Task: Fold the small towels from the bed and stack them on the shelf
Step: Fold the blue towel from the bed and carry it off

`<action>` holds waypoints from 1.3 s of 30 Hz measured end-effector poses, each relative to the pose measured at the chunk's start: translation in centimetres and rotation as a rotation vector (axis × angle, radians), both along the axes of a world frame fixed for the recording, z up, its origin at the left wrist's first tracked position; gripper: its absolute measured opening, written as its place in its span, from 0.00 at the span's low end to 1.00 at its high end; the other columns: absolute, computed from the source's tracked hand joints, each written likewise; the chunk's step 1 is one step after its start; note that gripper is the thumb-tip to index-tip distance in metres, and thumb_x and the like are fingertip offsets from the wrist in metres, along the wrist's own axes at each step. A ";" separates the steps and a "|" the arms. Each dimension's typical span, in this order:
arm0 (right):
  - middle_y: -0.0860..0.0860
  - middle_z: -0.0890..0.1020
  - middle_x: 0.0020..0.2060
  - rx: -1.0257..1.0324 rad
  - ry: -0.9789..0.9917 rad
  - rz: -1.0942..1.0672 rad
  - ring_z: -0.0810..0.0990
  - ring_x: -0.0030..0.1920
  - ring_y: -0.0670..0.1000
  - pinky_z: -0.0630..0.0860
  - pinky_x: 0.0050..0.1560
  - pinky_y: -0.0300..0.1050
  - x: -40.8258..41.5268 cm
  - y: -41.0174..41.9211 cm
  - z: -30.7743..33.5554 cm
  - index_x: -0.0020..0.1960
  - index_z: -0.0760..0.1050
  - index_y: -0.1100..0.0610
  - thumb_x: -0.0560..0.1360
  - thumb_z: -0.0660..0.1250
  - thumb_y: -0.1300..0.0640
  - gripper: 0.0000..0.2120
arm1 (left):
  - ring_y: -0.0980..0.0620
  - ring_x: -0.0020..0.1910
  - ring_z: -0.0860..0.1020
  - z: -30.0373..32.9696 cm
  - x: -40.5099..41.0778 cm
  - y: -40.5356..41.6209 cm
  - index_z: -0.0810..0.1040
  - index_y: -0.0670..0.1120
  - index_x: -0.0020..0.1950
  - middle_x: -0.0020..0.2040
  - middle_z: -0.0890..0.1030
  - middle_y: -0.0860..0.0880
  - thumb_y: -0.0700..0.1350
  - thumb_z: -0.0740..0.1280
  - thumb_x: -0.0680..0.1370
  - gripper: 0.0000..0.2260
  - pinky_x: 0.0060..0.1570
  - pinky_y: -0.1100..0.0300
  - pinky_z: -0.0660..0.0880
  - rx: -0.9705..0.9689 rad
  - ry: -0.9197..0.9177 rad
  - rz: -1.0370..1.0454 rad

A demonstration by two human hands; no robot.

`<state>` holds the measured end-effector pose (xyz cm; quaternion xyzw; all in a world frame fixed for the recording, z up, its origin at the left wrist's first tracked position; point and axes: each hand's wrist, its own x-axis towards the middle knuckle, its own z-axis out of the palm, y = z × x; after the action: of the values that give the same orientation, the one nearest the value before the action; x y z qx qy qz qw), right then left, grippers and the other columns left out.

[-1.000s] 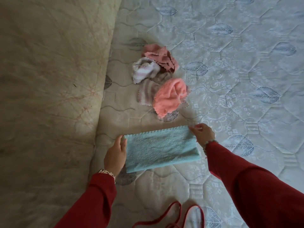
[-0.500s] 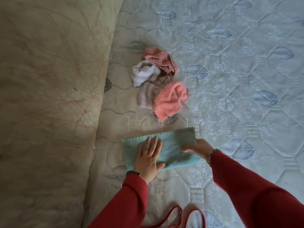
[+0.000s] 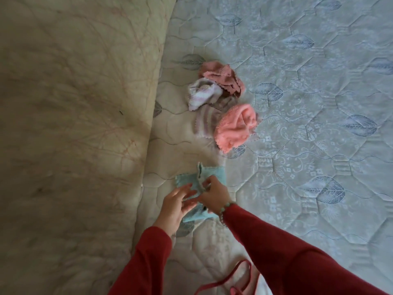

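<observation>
Teal towel (image 3: 214, 174): half-folded on bed (image 3: 319, 103), under your hands. Right hand (image 3: 213, 196) pinches its flap; left hand (image 3: 176, 206) spread flat, gripping nothing.

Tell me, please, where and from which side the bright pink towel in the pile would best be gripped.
Probably the bright pink towel is best pinched at its scalloped near edge, coming from the person's side. That hem lies exposed on the mattress and faces both hands, while its far left side overlaps the striped towel, so gripping there might drag that one along.
</observation>
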<state>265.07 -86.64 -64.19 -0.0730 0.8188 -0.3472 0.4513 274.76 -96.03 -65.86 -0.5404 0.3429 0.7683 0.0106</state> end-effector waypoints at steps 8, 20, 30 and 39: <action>0.55 0.78 0.47 0.034 0.056 0.088 0.82 0.45 0.58 0.83 0.44 0.56 3.4 -2.0 -2.8 0.50 0.65 0.53 0.64 0.72 0.61 0.20 | 0.51 0.47 0.83 -0.7 0.8 -1.1 0.81 0.44 0.54 0.46 0.86 0.47 0.49 0.65 0.80 0.11 0.43 0.58 0.78 0.008 -0.094 -0.061; 0.55 0.69 0.73 0.031 0.844 0.360 0.66 0.74 0.57 0.69 0.68 0.56 0.5 2.1 -4.6 0.73 0.68 0.57 0.78 0.59 0.56 0.24 | 0.42 0.74 0.68 -4.7 2.2 0.9 0.64 0.41 0.76 0.74 0.69 0.41 0.45 0.54 0.83 0.22 0.69 0.49 0.68 -1.558 -0.191 -0.830; 0.42 0.36 0.76 0.149 0.634 0.615 0.32 0.76 0.45 0.30 0.73 0.53 1.5 2.8 -8.1 0.77 0.36 0.48 0.77 0.35 0.41 0.31 | 0.46 0.77 0.62 -7.4 3.6 3.3 0.54 0.44 0.80 0.79 0.59 0.45 0.55 0.48 0.82 0.28 0.71 0.41 0.63 -1.414 -0.358 -1.082; 0.52 0.78 0.60 0.333 0.351 -0.006 0.71 0.63 0.57 0.62 0.61 0.53 -0.1 4.0 -5.7 0.67 0.70 0.53 0.77 0.63 0.40 0.24 | 0.45 0.65 0.74 -3.7 0.9 2.2 0.50 0.45 0.79 0.68 0.73 0.41 0.46 0.73 0.74 0.42 0.65 0.48 0.72 -0.675 -0.301 -0.277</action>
<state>265.01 -82.59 -69.86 -0.0542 0.9308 -0.1910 0.3070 275.64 -93.84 -69.59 -0.5688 0.6404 0.5158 -0.0137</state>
